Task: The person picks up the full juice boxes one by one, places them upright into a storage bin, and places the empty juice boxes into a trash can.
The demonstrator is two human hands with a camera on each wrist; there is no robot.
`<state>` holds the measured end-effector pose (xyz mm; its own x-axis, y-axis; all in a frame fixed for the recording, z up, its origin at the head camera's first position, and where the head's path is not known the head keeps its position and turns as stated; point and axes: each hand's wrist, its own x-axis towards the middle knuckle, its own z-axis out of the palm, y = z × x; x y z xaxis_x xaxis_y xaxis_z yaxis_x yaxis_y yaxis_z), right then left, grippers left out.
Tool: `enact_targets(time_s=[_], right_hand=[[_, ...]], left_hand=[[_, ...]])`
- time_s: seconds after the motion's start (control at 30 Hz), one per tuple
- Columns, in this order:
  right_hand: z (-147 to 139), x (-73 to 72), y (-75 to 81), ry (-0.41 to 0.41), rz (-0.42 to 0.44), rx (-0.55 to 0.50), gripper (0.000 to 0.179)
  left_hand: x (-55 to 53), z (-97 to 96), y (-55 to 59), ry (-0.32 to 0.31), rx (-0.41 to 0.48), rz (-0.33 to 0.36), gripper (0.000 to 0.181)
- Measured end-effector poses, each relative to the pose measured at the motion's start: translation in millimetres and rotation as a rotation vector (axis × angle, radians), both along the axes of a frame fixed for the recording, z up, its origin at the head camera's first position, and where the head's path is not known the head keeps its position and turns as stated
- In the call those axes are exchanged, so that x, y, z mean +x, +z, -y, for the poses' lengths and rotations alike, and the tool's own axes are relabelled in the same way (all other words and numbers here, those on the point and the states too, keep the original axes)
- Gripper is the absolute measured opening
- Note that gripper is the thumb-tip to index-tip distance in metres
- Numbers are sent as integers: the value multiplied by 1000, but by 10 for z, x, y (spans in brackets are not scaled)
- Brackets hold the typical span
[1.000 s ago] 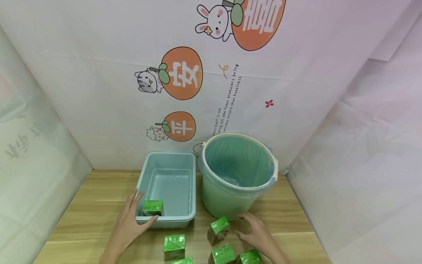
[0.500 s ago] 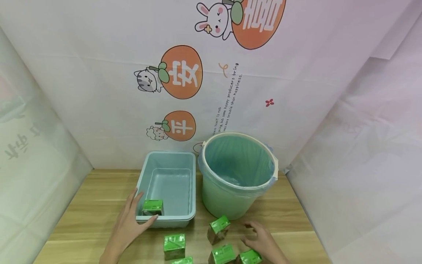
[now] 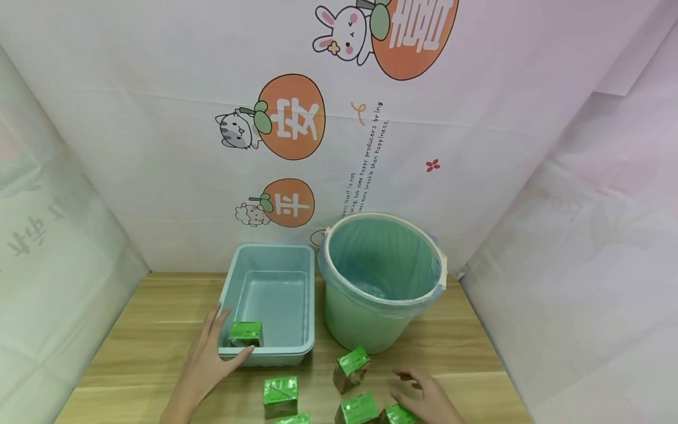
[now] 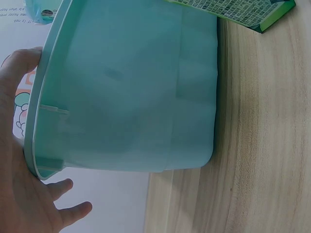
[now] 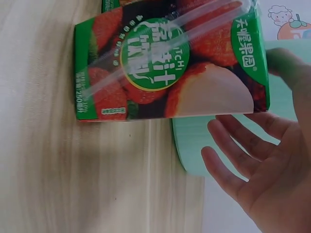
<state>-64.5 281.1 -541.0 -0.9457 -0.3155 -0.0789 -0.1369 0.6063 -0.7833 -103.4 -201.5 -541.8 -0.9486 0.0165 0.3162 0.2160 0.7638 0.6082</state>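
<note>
My left hand [image 3: 203, 368] rests at the near left corner of a pale blue plastic tub [image 3: 278, 303], thumb along the front rim and fingers spread down the left side. In the left wrist view, the tub wall [image 4: 136, 97] fills the middle, with the thumb tip on its rim. A green juice carton [image 3: 246, 331] sits inside the tub. My right hand [image 3: 426, 400] hovers over the rightmost carton [image 3: 398, 414], its fingers loosely bent. In the right wrist view, a lychee juice carton [image 5: 170, 63] with a straw on its side stands right by the thumb and fingertips.
More juice cartons stand on the wooden table [image 3: 466, 347]: one by the bin [image 3: 352, 370], one in front centre [image 3: 358, 408], one before the tub [image 3: 281, 396], one cut off by the frame's lower edge [image 3: 293, 419]. A bag-lined green bin [image 3: 365, 318] stands right of the tub.
My right hand has moved right and down, away from the carton by the bin and over the rightmost carton. My left hand and the tub have stayed put.
</note>
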Motion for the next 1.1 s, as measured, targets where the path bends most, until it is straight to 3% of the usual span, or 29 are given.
enact_targets(time_s=[0.17,0.43,0.57,0.6,0.67,0.8,0.87,1.1], right_hand=[[-38,86,-64,48,-16,-18,46],[-69,117,-123,94,120,-149,51],[-143,95,-213,198,90,-237,46],[-179,72,-291,255,59,-276,43],[-208,62,-324,315,84,-367,40],[-225,73,-317,403,194,-518,38],[-202,104,-238,404,266,-552,38],[-193,92,-225,458,273,-566,33]], left_hand=[[-3,3,-12,-1,3,-4,98],[1,1,-15,3,9,1,97],[-3,1,-13,2,7,3,98],[-4,1,-12,2,6,2,98],[-7,2,-8,0,6,0,98],[-6,2,-6,-1,3,-7,98],[-3,1,-6,-2,4,-11,98],[0,1,-19,2,6,-19,98]])
